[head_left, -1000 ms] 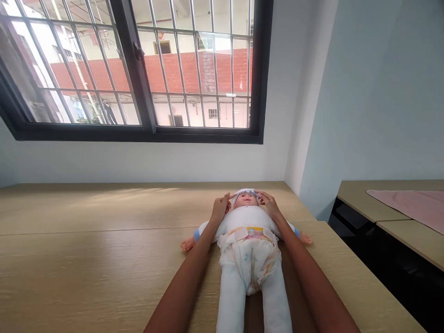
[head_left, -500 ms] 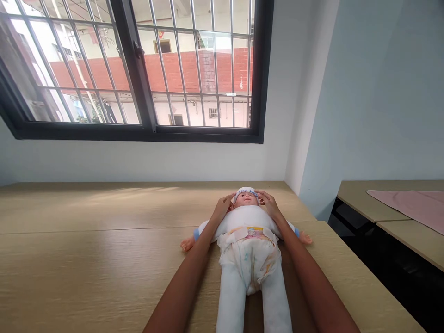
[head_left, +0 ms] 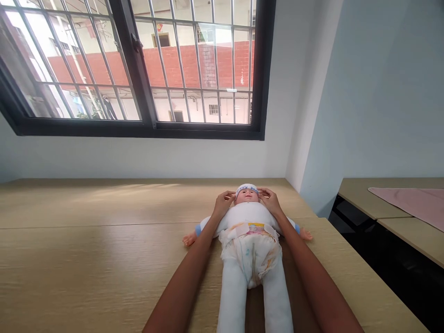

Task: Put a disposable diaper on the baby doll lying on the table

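Note:
A baby doll (head_left: 255, 215) lies on its back on the wooden table, head away from me and arms spread. It wears a white top with blue cuffs, a diaper (head_left: 253, 252) with coloured prints and white leggings. A white baby cap (head_left: 247, 187) with blue lettering sits on its head. My left hand (head_left: 224, 203) is at the left side of the head, fingers bent at the cap's edge. At the right side, my right hand (head_left: 269, 201) holds the opposite edge with curled fingers. The fingertips are partly hidden.
The wooden table (head_left: 86, 268) reaches back to the wall below a barred window (head_left: 145, 129). Its right edge drops off beside a dark gap. Across that gap stands another table (head_left: 360, 199) with a pink cloth (head_left: 412, 201) on it.
Both hands have shifted slightly at the sides of the doll's head, the fingers now lower beside the cap. The whole view has tilted a little, and the doll stays in place.

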Demonstrator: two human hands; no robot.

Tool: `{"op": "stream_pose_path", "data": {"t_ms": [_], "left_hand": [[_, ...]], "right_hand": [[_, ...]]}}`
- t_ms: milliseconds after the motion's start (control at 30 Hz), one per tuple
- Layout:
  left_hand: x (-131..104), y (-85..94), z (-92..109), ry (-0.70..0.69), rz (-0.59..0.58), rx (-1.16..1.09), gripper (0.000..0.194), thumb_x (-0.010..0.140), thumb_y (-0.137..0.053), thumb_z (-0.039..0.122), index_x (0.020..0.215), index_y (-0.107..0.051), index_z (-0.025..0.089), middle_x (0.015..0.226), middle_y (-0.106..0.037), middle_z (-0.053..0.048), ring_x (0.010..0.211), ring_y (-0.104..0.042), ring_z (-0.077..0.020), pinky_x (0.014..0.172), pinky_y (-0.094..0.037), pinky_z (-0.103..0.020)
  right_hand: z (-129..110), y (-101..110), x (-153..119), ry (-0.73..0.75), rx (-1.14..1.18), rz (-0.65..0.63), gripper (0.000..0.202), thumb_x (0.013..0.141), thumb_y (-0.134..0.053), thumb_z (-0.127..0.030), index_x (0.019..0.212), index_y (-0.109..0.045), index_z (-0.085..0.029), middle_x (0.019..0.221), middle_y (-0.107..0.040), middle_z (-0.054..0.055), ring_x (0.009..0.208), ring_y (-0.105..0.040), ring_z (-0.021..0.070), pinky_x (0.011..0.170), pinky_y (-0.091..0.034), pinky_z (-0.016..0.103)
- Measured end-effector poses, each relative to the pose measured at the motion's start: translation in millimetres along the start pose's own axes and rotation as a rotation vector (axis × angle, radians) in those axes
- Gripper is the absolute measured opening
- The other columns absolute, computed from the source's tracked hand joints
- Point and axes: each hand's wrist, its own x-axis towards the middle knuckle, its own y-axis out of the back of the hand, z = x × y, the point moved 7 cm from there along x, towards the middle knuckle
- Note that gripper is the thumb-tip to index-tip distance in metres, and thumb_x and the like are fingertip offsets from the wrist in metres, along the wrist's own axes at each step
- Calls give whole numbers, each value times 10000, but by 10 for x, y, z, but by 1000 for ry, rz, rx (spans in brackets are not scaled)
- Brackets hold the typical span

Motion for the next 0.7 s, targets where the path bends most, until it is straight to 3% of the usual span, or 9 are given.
{"op": "stream_pose_path", "data": {"t_ms": [100,267,367,500,700], "left_hand": [[50,-22,-9,-9,-3,14,292,664,-650,373,821,-708,133,833,-702,-91,677,-580,-170,631,-436,-277],[132,-96,79,-55,-48,-25,353,702,-641,415,936,-696,156,978,-704,-91,852,-621,-200,788,-463,-310],[176,-121,95,-44,-53,-58,408,690,-656,465,930,-673,135,847,-700,-81,750,-616,-188,697,-475,-299],[230,-134,112,-49,-31,-90,359,679,-657,488,744,-622,137,661,-629,-31,640,-572,-153,621,-443,-268],[293,-104,166,-91,71,-79,177,695,-636,286,657,-505,173,617,-536,32,631,-510,-109,638,-394,-230]], "right_hand": [[-44,-1,-4,57,-53,22,294,746,-622,-374,945,-691,-169,1045,-662,107,898,-621,205,795,-510,327],[-58,-39,18,97,-87,32,312,782,-597,-416,960,-674,-171,1029,-677,108,934,-636,221,848,-516,359],[-6,-71,77,51,-64,15,337,778,-597,-419,1004,-653,-176,1043,-678,110,932,-637,221,846,-514,367],[50,-89,198,0,-46,30,274,743,-620,-417,848,-657,-166,930,-694,107,873,-636,226,830,-503,375],[117,-99,308,-22,-3,72,216,723,-621,-389,755,-608,-176,804,-674,67,787,-622,192,783,-491,335]]}}
